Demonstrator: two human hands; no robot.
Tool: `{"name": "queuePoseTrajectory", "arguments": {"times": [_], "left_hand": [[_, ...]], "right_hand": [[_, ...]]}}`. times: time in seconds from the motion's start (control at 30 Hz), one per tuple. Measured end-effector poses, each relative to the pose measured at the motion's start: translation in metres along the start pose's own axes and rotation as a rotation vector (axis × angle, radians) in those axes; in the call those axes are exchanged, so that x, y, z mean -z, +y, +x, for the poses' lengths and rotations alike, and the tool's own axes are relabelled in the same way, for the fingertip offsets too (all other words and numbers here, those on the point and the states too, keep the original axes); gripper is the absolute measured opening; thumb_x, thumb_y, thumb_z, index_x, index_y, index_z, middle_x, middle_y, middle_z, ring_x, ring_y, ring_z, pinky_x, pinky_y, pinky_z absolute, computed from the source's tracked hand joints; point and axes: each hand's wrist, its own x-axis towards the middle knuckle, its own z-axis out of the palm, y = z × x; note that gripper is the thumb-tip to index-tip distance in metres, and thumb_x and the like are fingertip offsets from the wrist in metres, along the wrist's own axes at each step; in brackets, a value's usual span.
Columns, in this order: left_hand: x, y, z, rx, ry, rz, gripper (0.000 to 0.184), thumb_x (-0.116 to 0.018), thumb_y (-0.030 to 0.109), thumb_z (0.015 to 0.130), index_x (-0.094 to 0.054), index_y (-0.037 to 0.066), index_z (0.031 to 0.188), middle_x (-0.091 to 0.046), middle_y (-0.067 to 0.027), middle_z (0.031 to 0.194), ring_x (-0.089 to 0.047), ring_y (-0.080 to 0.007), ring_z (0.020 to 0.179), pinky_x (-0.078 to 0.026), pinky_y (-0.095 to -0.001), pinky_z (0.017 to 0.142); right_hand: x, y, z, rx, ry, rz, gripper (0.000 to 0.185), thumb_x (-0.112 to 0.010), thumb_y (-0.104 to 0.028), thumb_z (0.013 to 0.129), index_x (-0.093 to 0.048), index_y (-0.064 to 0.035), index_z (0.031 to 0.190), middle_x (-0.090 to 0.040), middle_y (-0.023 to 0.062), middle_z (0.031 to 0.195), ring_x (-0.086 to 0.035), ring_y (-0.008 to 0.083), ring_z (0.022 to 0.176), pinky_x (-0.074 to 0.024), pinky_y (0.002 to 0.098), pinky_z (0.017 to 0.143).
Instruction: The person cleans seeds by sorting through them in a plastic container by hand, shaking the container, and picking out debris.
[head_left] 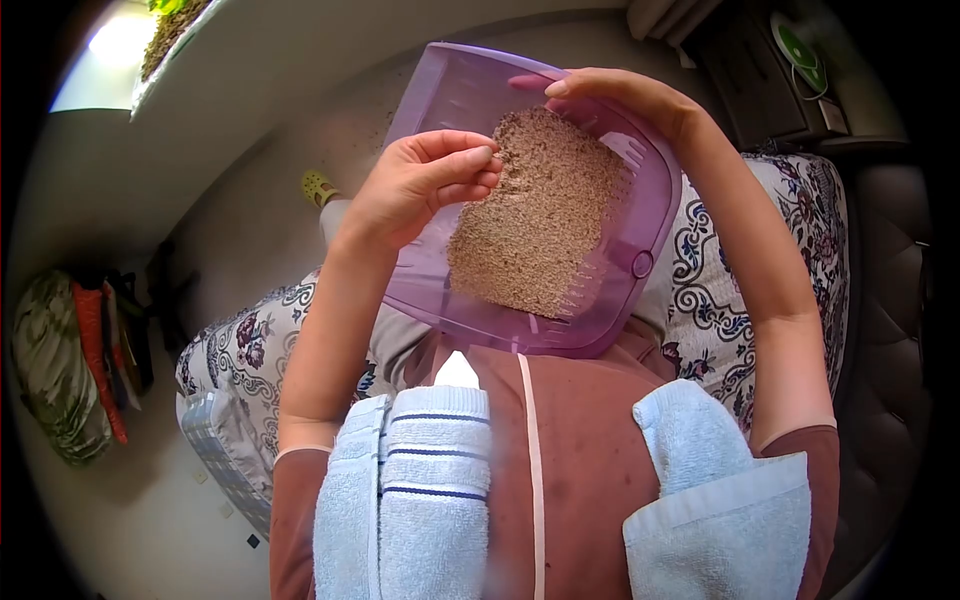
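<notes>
A translucent purple container (pixel 430 100) rests across my lap, tilted, with tan grains (pixel 545 215) spread over its inside. My right hand (pixel 610 88) grips its far rim at the right, thumb over the edge and fingers showing through the wall. Over the left part of the grains is my left hand (pixel 430 180), thumb and fingertips pinched together; whatever is between them is too small to make out. Comb-like slots line the container's right side.
Patterned fabric (pixel 715 260) covers the seat on both sides of me. Light blue towels (pixel 435 500) lie over my chest. A dark cabinet (pixel 745 75) stands at the upper right, a green clog (pixel 318 188) is on the floor, and bags (pixel 60 365) are at the left.
</notes>
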Motion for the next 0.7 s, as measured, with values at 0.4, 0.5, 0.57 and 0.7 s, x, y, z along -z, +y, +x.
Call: {"name": "queuePoseTrajectory", "arguments": {"times": [0.4, 0.5, 0.57, 0.7], "left_hand": [[-0.009, 0.018, -0.005, -0.786, 0.316, 0.905, 0.010, -0.068, 0.004, 0.085, -0.071, 0.005, 0.094, -0.072, -0.0068, 0.094, -0.068, -0.0138, 0.086, -0.051, -0.0342, 0.091], [0.041, 0.050, 0.004, -0.783, 0.579, 0.810, 0.029, -0.064, 0.015, 0.091, -0.061, 0.007, 0.119, -0.068, -0.0124, 0.105, -0.064, -0.0180, 0.101, -0.049, -0.0336, 0.093], [0.077, 0.062, 0.020, -0.622, 0.954, 1.513, 0.039, -0.061, 0.025, 0.094, -0.054, 0.012, 0.130, -0.058, -0.0188, 0.124, -0.055, -0.0260, 0.117, -0.044, -0.0376, 0.098], [0.094, 0.056, 0.022, -0.655, 1.013, 2.059, 0.028, -0.064, 0.025, 0.090, -0.064, 0.017, 0.116, -0.044, -0.0203, 0.139, -0.046, -0.0340, 0.126, -0.042, -0.0415, 0.099]], "right_hand": [[0.003, 0.004, 0.000, 0.021, -0.028, 0.035, 0.054, -0.068, -0.034, 0.083, -0.058, -0.0080, 0.129, -0.063, 0.0056, 0.108, -0.060, 0.0096, 0.088, -0.0487, 0.0210, 0.078], [0.013, 0.008, 0.006, -0.025, -0.021, 0.005, 0.054, -0.068, -0.035, 0.083, -0.058, -0.0083, 0.129, -0.062, 0.0054, 0.110, -0.059, 0.0089, 0.090, -0.0475, 0.0206, 0.078], [0.011, 0.008, 0.006, -0.017, -0.016, 0.002, 0.054, -0.068, -0.035, 0.083, -0.058, -0.0082, 0.129, -0.062, 0.0054, 0.111, -0.059, 0.0081, 0.090, -0.0469, 0.0202, 0.077], [0.004, 0.001, 0.000, 0.051, 0.034, -0.065, 0.056, -0.069, -0.036, 0.082, -0.058, -0.0079, 0.129, -0.061, 0.0052, 0.112, -0.058, 0.0070, 0.091, -0.0466, 0.0204, 0.080]]}}
